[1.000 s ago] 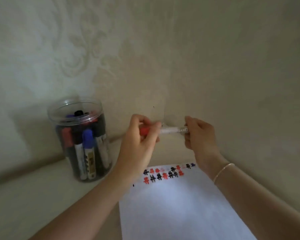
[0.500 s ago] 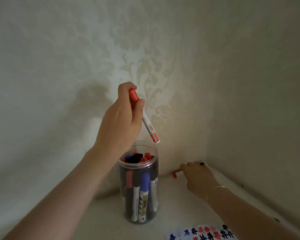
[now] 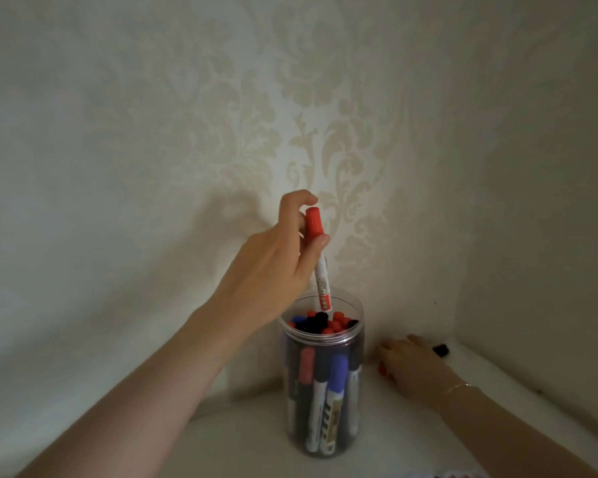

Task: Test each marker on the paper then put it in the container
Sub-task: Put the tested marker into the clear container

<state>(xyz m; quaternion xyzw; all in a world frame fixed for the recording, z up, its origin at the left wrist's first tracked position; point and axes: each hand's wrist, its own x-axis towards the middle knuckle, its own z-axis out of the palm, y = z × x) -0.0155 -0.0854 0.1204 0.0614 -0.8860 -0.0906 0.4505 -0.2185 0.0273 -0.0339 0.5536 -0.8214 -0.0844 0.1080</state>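
Note:
My left hand (image 3: 273,267) pinches a red-capped white marker (image 3: 321,270) below its cap, cap up, nearly upright. The marker's lower end dips into the mouth of the clear plastic container (image 3: 359,307), which is packed with several red, black and blue markers. My right hand (image 3: 411,367) lies low on the white surface right of the container, near the wall corner, its fingers over another marker whose red end (image 3: 382,370) peeks out. A black marker end (image 3: 441,349) shows just beyond that hand. A sliver of the paper (image 3: 442,475) with test marks shows at the bottom edge.
Patterned wallpaper walls (image 3: 187,132) meet in a corner at the right, close behind the container. The white surface (image 3: 239,436) runs along both walls.
My left hand took the red marker from in front of me up over the container and lowered its end into the mouth. My right hand let go of it and reached to the corner.

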